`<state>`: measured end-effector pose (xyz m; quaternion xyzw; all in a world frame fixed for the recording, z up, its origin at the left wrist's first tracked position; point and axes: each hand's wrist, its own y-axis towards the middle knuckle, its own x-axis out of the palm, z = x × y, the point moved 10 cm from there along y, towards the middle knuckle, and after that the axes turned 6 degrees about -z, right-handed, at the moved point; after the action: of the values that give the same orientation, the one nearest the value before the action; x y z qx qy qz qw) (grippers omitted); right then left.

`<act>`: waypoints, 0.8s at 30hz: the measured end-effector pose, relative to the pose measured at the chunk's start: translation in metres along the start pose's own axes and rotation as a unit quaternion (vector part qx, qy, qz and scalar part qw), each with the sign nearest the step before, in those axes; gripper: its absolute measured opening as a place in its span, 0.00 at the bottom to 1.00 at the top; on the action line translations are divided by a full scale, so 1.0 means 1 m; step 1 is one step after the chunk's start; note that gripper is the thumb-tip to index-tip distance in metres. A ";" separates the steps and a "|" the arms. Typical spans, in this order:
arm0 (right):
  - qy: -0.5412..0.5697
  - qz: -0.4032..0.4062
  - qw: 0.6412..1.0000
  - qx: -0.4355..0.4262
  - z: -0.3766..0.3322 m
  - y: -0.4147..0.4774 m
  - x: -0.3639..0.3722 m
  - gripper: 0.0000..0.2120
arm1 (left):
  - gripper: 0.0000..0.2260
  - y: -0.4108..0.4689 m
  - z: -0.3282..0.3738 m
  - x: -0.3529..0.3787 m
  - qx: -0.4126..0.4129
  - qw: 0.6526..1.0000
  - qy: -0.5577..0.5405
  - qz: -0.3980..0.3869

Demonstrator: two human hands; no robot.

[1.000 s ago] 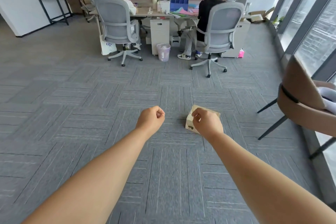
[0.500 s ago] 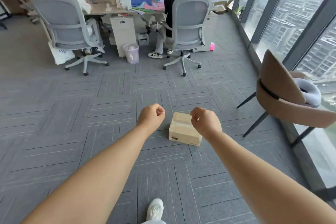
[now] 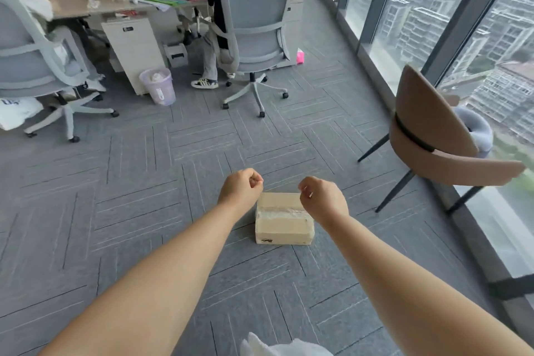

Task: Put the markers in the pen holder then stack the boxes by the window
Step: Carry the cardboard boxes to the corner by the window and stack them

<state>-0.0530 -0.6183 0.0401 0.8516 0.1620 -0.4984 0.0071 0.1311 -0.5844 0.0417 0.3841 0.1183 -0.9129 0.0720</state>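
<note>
Both fists hang in front of me: left hand (image 3: 241, 189) and right hand (image 3: 325, 201) curled tight, holding nothing. The cardboard box (image 3: 284, 225) lies on the carpet (image 3: 115, 211) just below and between them, what looks like clear tape (image 3: 281, 211) across its top, blurry though. Window glass (image 3: 419, 9) is off to my right. I'd uncurl, crouch, take both short sides, lift it level

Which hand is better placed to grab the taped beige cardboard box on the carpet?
Right, marginally. The right hand overlaps the far right corner of the taped beige cardboard box in this view; the left hand only reaches its left edge. Both hands are curled and empty.
</note>
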 end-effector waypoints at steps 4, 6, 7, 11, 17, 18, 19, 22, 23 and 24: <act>0.005 -0.009 1.000 0.015 0.016 0.036 0.003 0.14 | 0.04 0.039 0.003 0.012 -0.002 1.000 0.007 -0.015; 0.004 -0.020 1.000 0.024 0.026 0.055 0.006 0.14 | 0.04 0.058 0.003 0.018 -0.008 1.000 0.003 -0.015; 0.003 -0.025 0.999 0.026 0.032 0.064 0.008 0.14 | 0.05 0.066 0.003 0.022 -0.012 1.000 0.003 -0.015; 0.002 -0.043 0.999 0.031 0.055 0.100 0.017 0.13 | 0.05 0.101 -0.004 0.041 -0.035 0.999 -0.007 -0.010; 0.008 -0.069 0.996 0.051 0.095 0.152 0.049 0.12 | 0.05 0.155 -0.023 0.083 -0.052 0.998 -0.027 -0.011; 0.009 -0.075 0.996 0.056 0.102 0.160 0.058 0.12 | 0.05 0.165 -0.029 0.092 -0.053 0.998 -0.026 -0.015; 0.012 -0.079 0.995 0.060 0.109 0.169 0.068 0.12 | 0.05 0.175 -0.035 0.101 -0.054 0.998 -0.025 -0.018; 0.016 -0.073 0.995 0.064 0.132 0.205 0.102 0.12 | 0.05 0.213 -0.064 0.133 -0.056 0.998 -0.017 -0.019; 0.021 -0.068 0.995 0.067 0.142 0.218 0.116 0.13 | 0.05 0.225 -0.076 0.146 -0.057 0.998 -0.016 -0.020; 0.028 -0.062 0.995 0.071 0.152 0.231 0.131 0.12 | 0.05 0.239 -0.089 0.160 -0.055 0.998 -0.013 -0.022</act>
<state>-0.0569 -0.8285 -0.1828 0.8518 0.1789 -0.4842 -0.0893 0.1335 -0.7968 -0.1721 0.3651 0.1755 -0.9113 0.0741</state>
